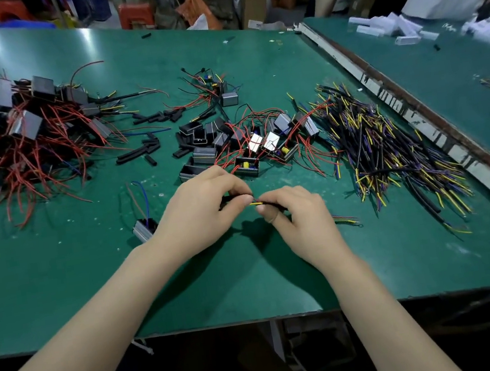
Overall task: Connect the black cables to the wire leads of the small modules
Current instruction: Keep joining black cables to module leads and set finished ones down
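I am in the joining step: a black cable meets a module's wire lead between my fingertips, above the green surface. Everything below I place against that pinch point.

Far to its left and beyond lies a big heap of modules with red leads, too tangled to count; I make out at least six housings. Just left of the pinch, by my left wrist, one small module stands on the surface with a blue and a brownish lead rising from it. Whether the lead I am working comes from it I cannot tell.

My left hand is curled, thumb and forefinger clamped on a dark end at the pinch. My right hand pinches the black cable there too, a short yellow wire bridging the two thumbs.

Beyond the pinch sits a second cluster of modules, roughly a dozen, some open-topped. Loose black sleeve pieces lie left of that cluster, about ten.

To the right spreads the pile of black cables with yellow and purple ends, dozens, uncountable.

Next, I judge, the bare ends must be held aligned and twisted firmly, keeping both pinches close so the thin strands do not slip.
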`<state>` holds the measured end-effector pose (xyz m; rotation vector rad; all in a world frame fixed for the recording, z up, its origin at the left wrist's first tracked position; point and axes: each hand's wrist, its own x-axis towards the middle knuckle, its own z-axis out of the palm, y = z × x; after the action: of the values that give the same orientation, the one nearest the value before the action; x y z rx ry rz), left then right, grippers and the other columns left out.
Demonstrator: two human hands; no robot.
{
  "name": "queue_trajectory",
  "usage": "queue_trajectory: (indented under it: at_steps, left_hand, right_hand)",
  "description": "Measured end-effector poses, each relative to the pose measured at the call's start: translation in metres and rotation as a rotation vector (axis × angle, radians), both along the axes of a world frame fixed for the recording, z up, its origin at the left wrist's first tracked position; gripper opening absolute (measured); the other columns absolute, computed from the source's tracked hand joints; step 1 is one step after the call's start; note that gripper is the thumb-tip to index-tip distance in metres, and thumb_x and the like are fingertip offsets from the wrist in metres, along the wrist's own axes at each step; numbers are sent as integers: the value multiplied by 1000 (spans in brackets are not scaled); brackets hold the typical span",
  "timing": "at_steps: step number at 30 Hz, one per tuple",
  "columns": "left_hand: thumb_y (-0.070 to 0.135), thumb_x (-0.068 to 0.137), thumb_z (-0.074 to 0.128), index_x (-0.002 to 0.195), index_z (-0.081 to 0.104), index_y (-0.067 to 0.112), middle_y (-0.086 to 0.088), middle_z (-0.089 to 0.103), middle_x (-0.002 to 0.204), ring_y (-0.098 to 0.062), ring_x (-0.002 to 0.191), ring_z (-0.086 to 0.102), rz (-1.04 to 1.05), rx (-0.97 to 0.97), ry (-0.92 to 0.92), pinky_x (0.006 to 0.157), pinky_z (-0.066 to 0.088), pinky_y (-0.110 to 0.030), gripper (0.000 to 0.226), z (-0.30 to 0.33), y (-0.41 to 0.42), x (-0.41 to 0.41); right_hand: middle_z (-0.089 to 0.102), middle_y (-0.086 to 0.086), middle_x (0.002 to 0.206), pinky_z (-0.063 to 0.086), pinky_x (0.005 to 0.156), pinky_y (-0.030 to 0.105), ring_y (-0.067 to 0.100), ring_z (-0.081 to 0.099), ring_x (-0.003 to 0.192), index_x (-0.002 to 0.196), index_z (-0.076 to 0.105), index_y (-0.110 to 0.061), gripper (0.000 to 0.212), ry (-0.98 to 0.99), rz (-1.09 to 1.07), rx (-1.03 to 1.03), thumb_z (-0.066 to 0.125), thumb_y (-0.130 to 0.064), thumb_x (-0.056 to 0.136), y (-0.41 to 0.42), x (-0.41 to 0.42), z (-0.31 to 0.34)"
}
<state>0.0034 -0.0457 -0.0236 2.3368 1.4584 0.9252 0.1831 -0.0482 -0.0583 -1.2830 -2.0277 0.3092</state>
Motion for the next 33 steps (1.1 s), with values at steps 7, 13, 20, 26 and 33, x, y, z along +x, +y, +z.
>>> queue_trajectory:
  at_steps: [7, 13, 20, 26, 33]
  left_hand:
    - [31, 95, 51, 98, 69, 23, 18, 62, 86, -4, 87, 58, -40, -179, -92, 84, 43, -25, 20, 8, 2, -4]
    - [40, 96, 45, 89, 68, 32, 14, 70, 88, -11, 86, 62, -123, -499, 195, 82, 45, -23, 25, 21, 11, -29]
    - [44, 87, 54, 90, 66, 36, 14, 69, 92, -5, 87, 61, -240, -530, 224, 86, 45, -24, 15, 26, 9, -33]
    - [45, 85, 62, 88, 66, 37, 18, 66, 88, -9, 91, 59, -46, -327, 189, 94, 42, -37, 9, 23, 3, -24]
    - [46, 77, 70, 82, 64, 33, 25, 53, 69, -10, 86, 50, -10, -112, 119, 84, 41, -36, 16, 10, 1, -4]
  right_hand:
    - [68, -2, 82, 46, 71, 50, 26, 60, 80, 87, 73, -14, 9, 74, -29, 144, 73, -20, 80, -2, 1, 0]
    - [66, -4, 82, 44, 71, 44, 24, 60, 76, 78, 73, -15, 3, 86, -44, 304, 76, -15, 77, -1, -1, 0]
    - [65, -7, 81, 30, 69, 34, 20, 57, 74, 79, 75, -19, 4, 25, -86, 396, 77, -16, 77, -3, -1, 0]
    - [64, -5, 82, 30, 65, 34, 21, 57, 75, 86, 76, -20, 7, -15, -71, 385, 76, -17, 79, -4, -1, -1]
    - [65, -1, 82, 34, 61, 34, 26, 58, 71, 86, 76, -19, 10, -108, -46, 416, 76, -12, 78, -6, -3, 0]
